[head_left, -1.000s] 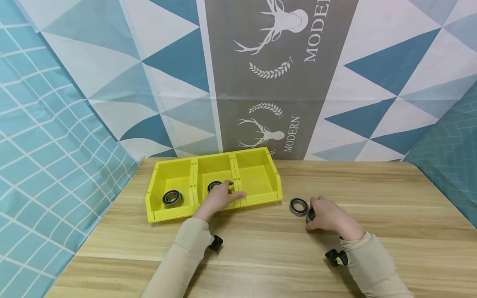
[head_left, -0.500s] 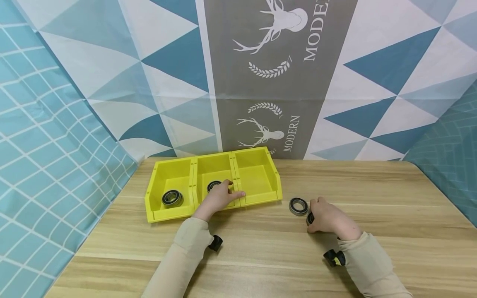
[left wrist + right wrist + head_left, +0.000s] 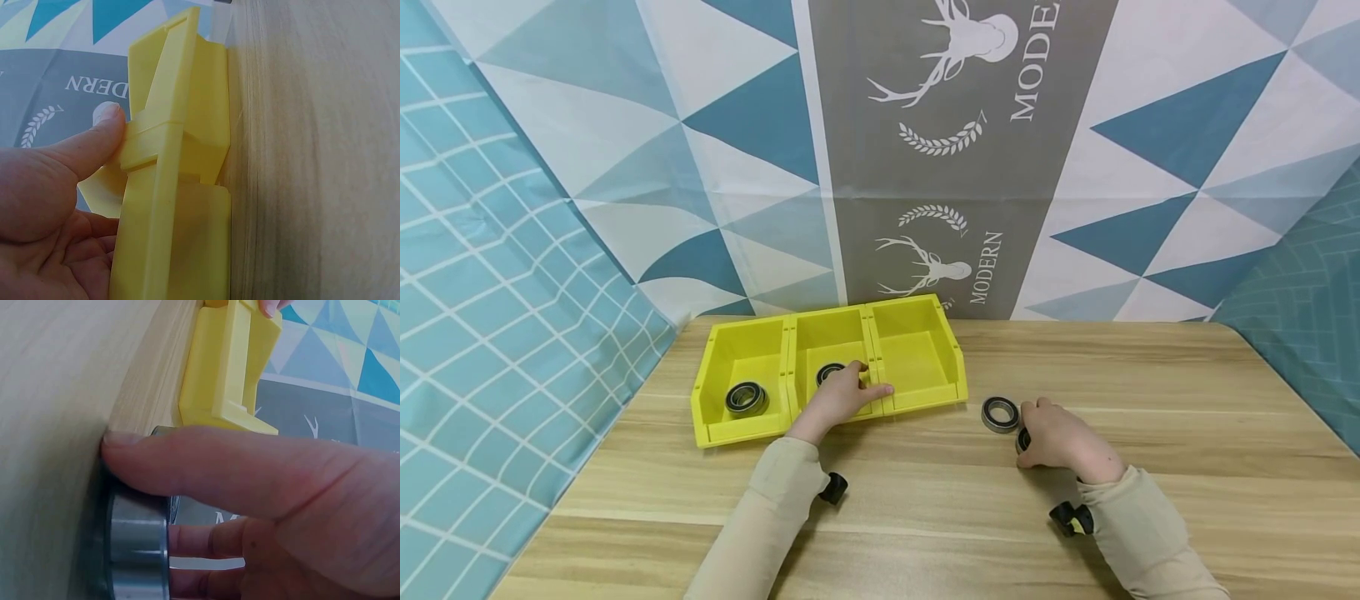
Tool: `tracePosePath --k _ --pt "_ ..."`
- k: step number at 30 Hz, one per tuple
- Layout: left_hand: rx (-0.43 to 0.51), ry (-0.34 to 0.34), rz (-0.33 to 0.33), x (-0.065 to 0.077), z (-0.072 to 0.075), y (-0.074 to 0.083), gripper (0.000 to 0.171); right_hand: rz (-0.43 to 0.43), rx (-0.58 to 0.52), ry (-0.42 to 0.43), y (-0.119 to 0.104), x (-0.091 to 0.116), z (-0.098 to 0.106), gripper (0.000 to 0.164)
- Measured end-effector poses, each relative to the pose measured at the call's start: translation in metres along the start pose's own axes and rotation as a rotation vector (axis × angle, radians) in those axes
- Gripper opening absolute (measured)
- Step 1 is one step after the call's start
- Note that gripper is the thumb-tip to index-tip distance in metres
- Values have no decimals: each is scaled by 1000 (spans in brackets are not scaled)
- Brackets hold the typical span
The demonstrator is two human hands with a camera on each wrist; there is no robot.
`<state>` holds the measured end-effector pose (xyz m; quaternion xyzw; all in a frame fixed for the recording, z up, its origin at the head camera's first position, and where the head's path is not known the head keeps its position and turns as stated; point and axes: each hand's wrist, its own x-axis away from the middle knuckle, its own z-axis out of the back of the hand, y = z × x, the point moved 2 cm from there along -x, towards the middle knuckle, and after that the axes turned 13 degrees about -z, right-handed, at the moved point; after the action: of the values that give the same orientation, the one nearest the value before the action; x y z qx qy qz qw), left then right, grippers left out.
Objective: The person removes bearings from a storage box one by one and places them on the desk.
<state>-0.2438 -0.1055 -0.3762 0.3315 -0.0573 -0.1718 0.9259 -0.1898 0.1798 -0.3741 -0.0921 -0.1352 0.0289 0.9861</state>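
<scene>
My left hand (image 3: pixel 837 398) grips the wall where the middle and right compartments of the yellow bin (image 3: pixel 741 432) join; in the left wrist view its thumb lies over the front lip and the other fingers are inside. On the wooden table, my right hand (image 3: pixel 1057 435) holds a ball bearing (image 3: pixel 139 547) between thumb and fingers, low at the tabletop. Just left of it lies a second ball bearing (image 3: pixel 988 417), flat. Another ball bearing (image 3: pixel 822 376) sits in the middle compartment, partly hidden by my left hand. The left compartment holds a ball bearing (image 3: pixel 732 402) too.
Behind the table (image 3: pixel 940 517) hangs a patterned backdrop (image 3: pixel 940 175) with deer heads and triangles. A tiled-pattern cloth (image 3: pixel 497 333) borders the left side. The bin stands close to the backdrop, at the table's back left.
My right hand and its bearing have shifted very slightly. My left hand stays on the bin, and the other bearings lie where they were.
</scene>
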Motion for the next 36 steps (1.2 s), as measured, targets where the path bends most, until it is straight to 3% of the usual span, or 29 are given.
tracePosePath --k 17,26,32,36 --pt "5 -6 4 -1 -1 2 72 -21 -5 -23 0 3 4 65" --pt "-27 19 -24 5 8 5 64 -24 -93 -40 3 5 8 35" --pt "-50 38 -20 8 21 4 56 -40 -98 52 -5 -1 17 36" --pt "-74 47 -52 7 26 4 47 -36 -196 182 -20 -9 25 38"
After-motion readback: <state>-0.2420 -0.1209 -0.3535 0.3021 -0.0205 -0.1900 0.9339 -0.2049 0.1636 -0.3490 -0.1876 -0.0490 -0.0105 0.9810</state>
